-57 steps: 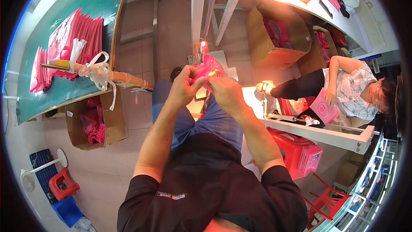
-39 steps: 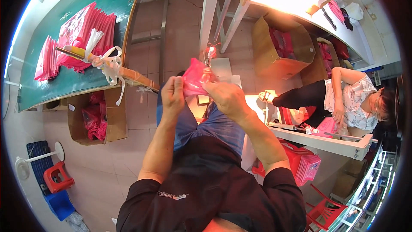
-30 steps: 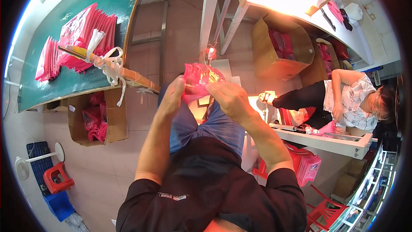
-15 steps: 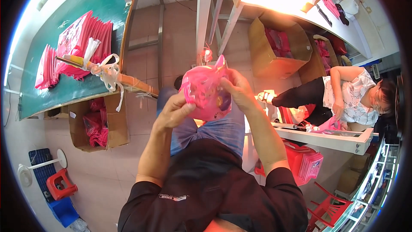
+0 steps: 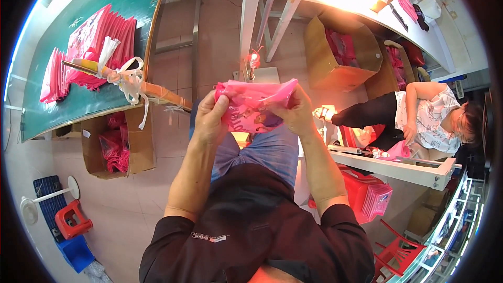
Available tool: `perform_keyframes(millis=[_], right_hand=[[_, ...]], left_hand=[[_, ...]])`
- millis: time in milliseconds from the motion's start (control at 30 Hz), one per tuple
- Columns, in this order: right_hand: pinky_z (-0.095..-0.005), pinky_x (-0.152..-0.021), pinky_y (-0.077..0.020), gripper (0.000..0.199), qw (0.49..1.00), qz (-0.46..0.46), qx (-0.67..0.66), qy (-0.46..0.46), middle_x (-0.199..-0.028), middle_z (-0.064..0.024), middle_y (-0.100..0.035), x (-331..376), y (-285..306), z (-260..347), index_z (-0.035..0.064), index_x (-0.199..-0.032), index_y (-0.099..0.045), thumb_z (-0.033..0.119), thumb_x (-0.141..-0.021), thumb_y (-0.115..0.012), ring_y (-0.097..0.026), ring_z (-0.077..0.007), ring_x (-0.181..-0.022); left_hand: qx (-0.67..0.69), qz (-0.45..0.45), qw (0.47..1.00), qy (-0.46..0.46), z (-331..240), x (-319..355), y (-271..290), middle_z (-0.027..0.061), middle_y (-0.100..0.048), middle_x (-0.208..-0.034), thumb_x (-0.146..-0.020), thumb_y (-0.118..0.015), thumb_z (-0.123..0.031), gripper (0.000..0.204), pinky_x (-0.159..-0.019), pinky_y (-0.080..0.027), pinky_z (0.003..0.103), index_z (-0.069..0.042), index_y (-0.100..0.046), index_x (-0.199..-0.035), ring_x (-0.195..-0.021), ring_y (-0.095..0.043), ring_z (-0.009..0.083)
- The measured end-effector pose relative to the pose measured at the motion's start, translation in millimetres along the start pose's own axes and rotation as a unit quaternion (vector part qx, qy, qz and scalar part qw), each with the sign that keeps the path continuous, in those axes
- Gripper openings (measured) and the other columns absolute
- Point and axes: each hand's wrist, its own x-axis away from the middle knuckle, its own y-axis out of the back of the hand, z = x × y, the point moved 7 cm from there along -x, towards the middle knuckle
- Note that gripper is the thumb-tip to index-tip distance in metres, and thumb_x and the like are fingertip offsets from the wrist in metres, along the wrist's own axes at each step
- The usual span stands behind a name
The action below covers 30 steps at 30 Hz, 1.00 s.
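Note:
A glossy pink plastic pouch [image 5: 254, 109] with a printed picture is stretched between my two hands, above my lap. My left hand [image 5: 212, 115] pinches its left side, thumb on top. At the opposite upper corner my right hand [image 5: 293, 112] is closed on the same pouch, its fingertips partly behind the material. The pouch's top edge runs nearly straight between the hands. Just beyond it stands a small machine part with a glowing lamp [image 5: 254, 62].
Pink pouches [image 5: 99, 39] stand in rows on a green table [image 5: 44, 107] at left. Cardboard boxes [image 5: 140, 147] hold more pink goods. A wooden bar [image 5: 165, 96] tied with white strips juts toward me. On the right, a co-worker [image 5: 427, 115] sits beside a white frame [image 5: 387, 162].
The bunched pouch has been spread flatter and wider between my hands. My left hand has moved up and slightly left, while my right hand has shifted only a little.

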Motion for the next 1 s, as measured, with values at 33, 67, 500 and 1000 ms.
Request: perform_keyframes(millis=[33,67,500,1000], right_hand=[[-0.0273,-0.088,-0.0493,0.032,1.000,0.009,0.003,-0.009,-0.096,-0.0007,-0.062,-1,-3,2,0.0054,-0.107,-0.053,0.006,-0.084,-0.075,-0.061,-0.0108,-0.095],[-0.0273,-0.088,-0.0493,0.032,1.000,0.011,0.003,-0.009,-0.096,-0.0007,-0.062,-3,-2,10,0.0054,-0.107,-0.053,0.006,-0.084,-0.075,-0.061,-0.0108,-0.095],[-0.0240,-0.074,-0.0503,0.013,0.997,-0.070,0.012,0.012,-0.094,-0.0028,-0.063,2,5,9,0.0020,-0.104,-0.061,0.002,-0.091,-0.060,-0.062,-0.0097,-0.078],[-0.0249,-0.073,-0.0497,0.024,0.932,-0.172,0.306,0.087,-0.091,-0.0034,-0.066,4,3,29,0.0008,-0.106,-0.067,0.020,-0.092,-0.069,-0.060,-0.0110,-0.079]], left_hand=[[-0.039,0.019,0.999,-0.016,1,3,3,0.0106,-0.066,-0.111,-0.096,-0.060,-0.014,0.023,-0.093,-0.051,0.037,0.000,-0.063,-0.114,-0.103,-0.063,0.0191],[-0.079,0.038,0.996,-0.031,0,5,4,0.0113,-0.066,-0.110,-0.095,-0.061,-0.013,0.023,-0.093,-0.051,0.036,0.001,-0.064,-0.113,-0.103,-0.063,0.0193],[-0.088,-0.005,0.996,0.029,-2,0,-16,0.0100,-0.069,-0.101,-0.095,-0.061,-0.015,0.024,-0.083,-0.054,0.030,0.002,-0.063,-0.113,-0.089,-0.065,0.0143],[-0.071,-0.108,0.992,0.000,3,1,1,0.0076,-0.069,-0.101,-0.097,-0.059,-0.015,0.020,-0.083,-0.054,0.030,-0.001,-0.065,-0.110,-0.091,-0.066,0.0160]])
